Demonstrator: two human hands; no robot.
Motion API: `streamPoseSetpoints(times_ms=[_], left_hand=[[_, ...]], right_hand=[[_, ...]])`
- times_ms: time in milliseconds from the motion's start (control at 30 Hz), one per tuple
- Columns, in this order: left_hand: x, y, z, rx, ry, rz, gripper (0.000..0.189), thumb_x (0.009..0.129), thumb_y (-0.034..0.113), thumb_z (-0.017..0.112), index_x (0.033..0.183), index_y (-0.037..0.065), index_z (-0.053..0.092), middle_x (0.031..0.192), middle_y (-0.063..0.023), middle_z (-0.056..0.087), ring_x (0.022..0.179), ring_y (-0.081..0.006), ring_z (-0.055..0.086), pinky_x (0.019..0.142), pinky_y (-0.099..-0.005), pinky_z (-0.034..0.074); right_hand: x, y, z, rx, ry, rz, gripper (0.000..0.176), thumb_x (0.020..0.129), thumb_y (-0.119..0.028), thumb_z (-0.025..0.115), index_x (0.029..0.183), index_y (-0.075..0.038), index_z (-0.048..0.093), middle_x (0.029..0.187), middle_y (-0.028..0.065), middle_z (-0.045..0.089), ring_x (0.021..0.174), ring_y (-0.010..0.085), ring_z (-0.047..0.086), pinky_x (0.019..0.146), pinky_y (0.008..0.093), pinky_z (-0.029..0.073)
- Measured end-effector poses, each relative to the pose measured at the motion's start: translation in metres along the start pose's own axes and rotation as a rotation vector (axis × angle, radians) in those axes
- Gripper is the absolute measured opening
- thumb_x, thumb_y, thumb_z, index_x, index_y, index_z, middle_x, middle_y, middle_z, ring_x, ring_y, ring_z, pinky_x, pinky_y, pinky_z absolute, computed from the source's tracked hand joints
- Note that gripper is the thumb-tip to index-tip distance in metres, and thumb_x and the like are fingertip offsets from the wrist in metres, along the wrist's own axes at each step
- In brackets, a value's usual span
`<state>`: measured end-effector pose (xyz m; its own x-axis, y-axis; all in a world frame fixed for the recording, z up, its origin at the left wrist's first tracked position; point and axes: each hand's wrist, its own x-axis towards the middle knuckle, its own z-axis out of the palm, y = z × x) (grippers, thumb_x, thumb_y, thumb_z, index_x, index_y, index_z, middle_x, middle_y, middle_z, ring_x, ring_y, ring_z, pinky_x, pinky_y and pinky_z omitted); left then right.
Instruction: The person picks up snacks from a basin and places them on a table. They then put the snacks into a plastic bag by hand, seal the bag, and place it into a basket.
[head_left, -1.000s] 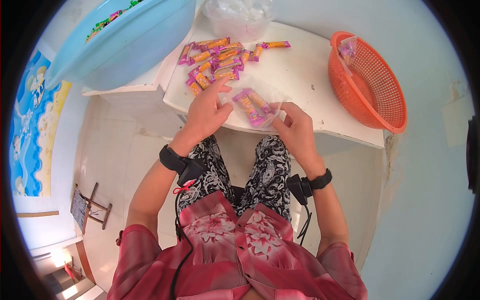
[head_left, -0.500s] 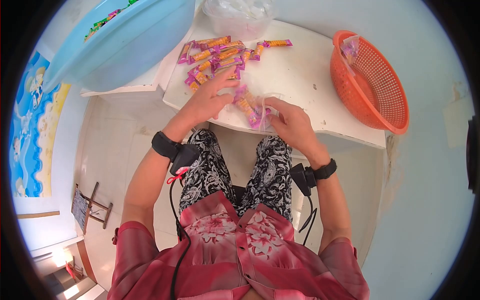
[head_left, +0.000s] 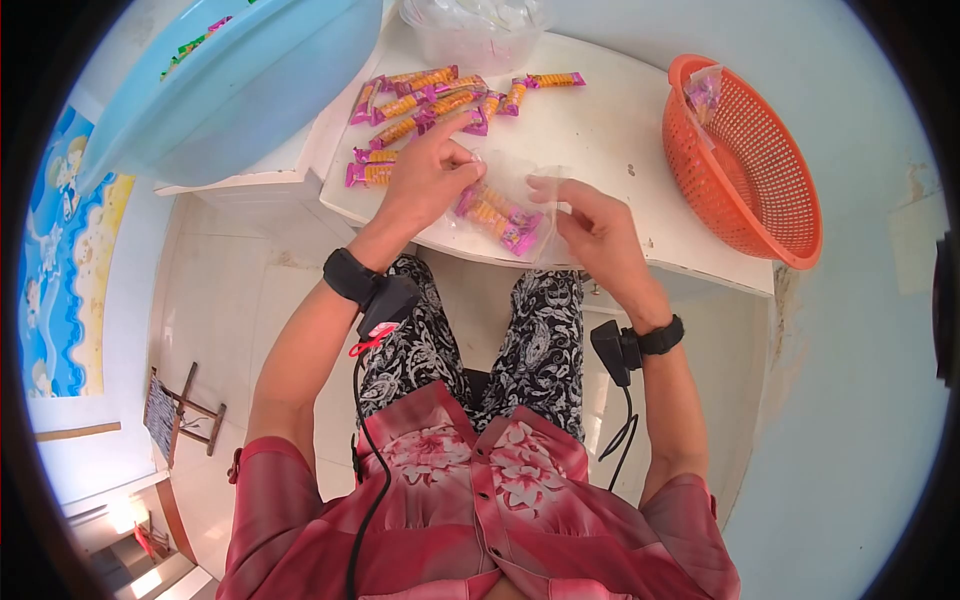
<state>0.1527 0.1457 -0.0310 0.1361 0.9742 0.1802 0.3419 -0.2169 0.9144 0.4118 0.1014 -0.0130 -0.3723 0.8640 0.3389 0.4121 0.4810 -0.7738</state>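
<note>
A clear plastic bag (head_left: 545, 240) lies at the table's front edge, with several purple-and-yellow wrapped snack sticks (head_left: 497, 215) inside. My left hand (head_left: 428, 178) is at the bag's upper left, its thumb and index finger pinched on the thin film. On the other side, my right hand (head_left: 598, 230) has its fingers on the bag's right edge, though the exact grip is partly hidden. Beyond my left hand, more wrapped sticks (head_left: 405, 105) lie loosely heaped. Two of them (head_left: 370, 165) rest left of that wrist.
An orange plastic basket (head_left: 740, 165) with a filled small bag (head_left: 703, 95) stands at right. A large blue basin (head_left: 240, 95) holding green packets is at left. A translucent tub (head_left: 475, 35) sits at the back of the white table (head_left: 590, 130).
My left hand has shifted slightly right, and its spread fingers have closed on the bag's film. The bag's sticks lie closer together. Some loose sticks beside my left hand have shifted.
</note>
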Motion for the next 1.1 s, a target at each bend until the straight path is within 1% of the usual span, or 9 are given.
streamPoseSetpoints(times_ms=[67, 167, 233, 333, 400, 533, 800, 900, 1100], left_hand=[[0.005, -0.002, 0.005, -0.009, -0.007, 0.056, 0.068, 0.097, 0.011, 0.076, 0.16, 0.003, 0.05, 0.099, -0.0045, 0.079, 0.092, -0.0086, 0.069, 0.086, -0.025, 0.054], [0.007, -0.004, 0.013, 0.031, -0.014, 0.18, 0.064, 0.1, 0.009, 0.071, 0.161, 0.007, 0.05, 0.108, -0.0043, 0.078, 0.093, -0.0115, 0.07, 0.086, -0.0276, 0.055], [0.002, 0.01, 0.015, 0.167, 0.021, 0.217, 0.062, 0.102, 0.009, 0.068, 0.161, 0.01, 0.05, 0.114, -0.0042, 0.077, 0.096, -0.0147, 0.071, 0.085, -0.0308, 0.057], [-0.006, 0.027, 0.017, 0.483, 0.292, 0.375, 0.047, 0.098, 0.004, 0.064, 0.144, 0.008, 0.065, 0.116, -0.0053, 0.074, 0.102, -0.0245, 0.07, 0.08, -0.038, 0.057], [-0.015, 0.03, 0.012, 0.545, 0.184, 0.479, 0.034, 0.092, 0.001, 0.065, 0.126, 0.006, 0.07, 0.111, -0.0052, 0.072, 0.105, -0.0279, 0.067, 0.083, -0.0415, 0.055], [-0.02, 0.043, 0.02, 0.65, 0.01, 0.746, 0.02, 0.083, -0.002, 0.066, 0.099, 0.007, 0.072, 0.103, -0.0019, 0.07, 0.105, -0.0278, 0.063, 0.089, -0.0424, 0.049], [-0.013, 0.036, 0.028, 0.793, -0.106, 0.716, 0.008, 0.086, 0.011, 0.07, 0.093, 0.008, 0.07, 0.097, -0.004, 0.064, 0.105, -0.0235, 0.059, 0.092, -0.0426, 0.042], [-0.015, 0.041, 0.022, 0.795, -0.088, 0.692, 0.012, 0.09, 0.02, 0.071, 0.093, 0.008, 0.07, 0.096, -0.0048, 0.062, 0.103, -0.0243, 0.058, 0.093, -0.0436, 0.042], [-0.025, 0.032, 0.02, 0.72, -0.006, 0.698, 0.015, 0.088, 0.02, 0.075, 0.093, 0.007, 0.068, 0.098, -0.0063, 0.061, 0.104, -0.0274, 0.058, 0.095, -0.0447, 0.042]], right_hand=[[-0.005, -0.004, -0.015, -0.057, 0.004, 0.127, 0.019, 0.093, 0.001, 0.071, 0.11, -0.006, 0.075, 0.094, 0.0027, 0.076, 0.069, 0.0112, 0.062, 0.063, 0.0275, 0.048], [-0.015, 0.0, -0.034, -0.033, 0.093, 0.055, 0.014, 0.093, -0.003, 0.073, 0.108, -0.004, 0.074, 0.085, 0.0018, 0.07, 0.062, 0.0048, 0.051, 0.058, 0.0236, 0.043], [-0.01, 0.003, -0.038, 0.142, 0.251, 0.088, 0.013, 0.094, -0.009, 0.074, 0.106, -0.005, 0.074, 0.086, 0.0031, 0.071, 0.065, 0.008, 0.056, 0.061, 0.0254, 0.046], [0.01, 0.006, -0.044, -0.06, 0.354, 0.033, 0.015, 0.096, -0.018, 0.074, 0.105, -0.006, 0.075, 0.088, 0.0056, 0.074, 0.073, 0.0138, 0.064, 0.067, 0.0292, 0.051], [0.026, 0.015, -0.042, -0.284, 0.261, 0.037, 0.027, 0.097, -0.033, 0.074, 0.106, -0.008, 0.077, 0.092, 0.0085, 0.077, 0.086, 0.0228, 0.073, 0.075, 0.0364, 0.055], [0.052, 0.01, -0.027, -0.437, -0.005, 0.234, 0.032, 0.095, -0.038, 0.076, 0.105, -0.008, 0.078, 0.093, 0.0087, 0.078, 0.086, 0.0258, 0.074, 0.076, 0.0396, 0.056], [0.054, 0.025, -0.01, -0.369, -0.066, 0.242, 0.025, 0.094, -0.029, 0.076, 0.095, -0.004, 0.076, 0.079, 0.0094, 0.073, 0.071, 0.0216, 0.067, 0.068, 0.0377, 0.052], [0.045, 0.026, -0.002, -0.327, -0.009, 0.263, 0.024, 0.093, -0.028, 0.077, 0.093, -0.004, 0.075, 0.083, 0.0122, 0.075, 0.078, 0.0305, 0.072, 0.07, 0.0439, 0.055], [0.034, 0.024, 0.007, -0.289, 0.069, 0.232, 0.019, 0.095, -0.022, 0.075, 0.092, -0.003, 0.074, 0.082, 0.0138, 0.075, 0.076, 0.0321, 0.072, 0.068, 0.0438, 0.055]])
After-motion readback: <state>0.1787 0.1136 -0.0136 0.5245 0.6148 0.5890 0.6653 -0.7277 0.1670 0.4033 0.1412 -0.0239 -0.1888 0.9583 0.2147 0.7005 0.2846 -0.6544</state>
